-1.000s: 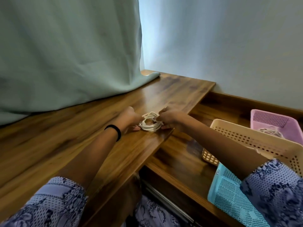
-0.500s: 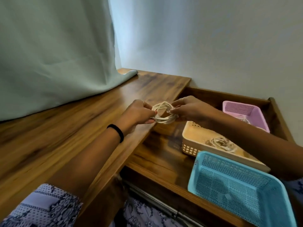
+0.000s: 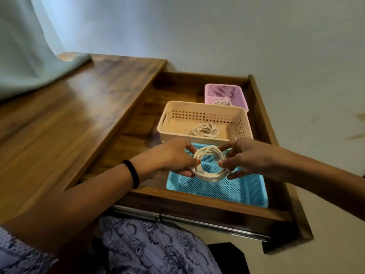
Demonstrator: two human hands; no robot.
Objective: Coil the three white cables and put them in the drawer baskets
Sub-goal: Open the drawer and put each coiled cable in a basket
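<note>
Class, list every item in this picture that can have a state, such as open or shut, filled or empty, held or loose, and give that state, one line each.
Drawer: pulled open.
Pink basket: holds a coiled white cable.
Beige basket: holds a coiled white cable.
Blue basket: no cable in it yet.
Third cable coil: coiled, held above the blue basket.
Left hand: grip on the coil's left side.
Right hand: grip on the coil's right side.

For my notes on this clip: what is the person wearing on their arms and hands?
The left hand has a black band round the wrist and a thin ring on one finger. The right hand also shows a thin ring; its wrist is bare. Both forearms are bare. A short sleeve of blue-and-white floral print shows at the left upper arm.
</note>
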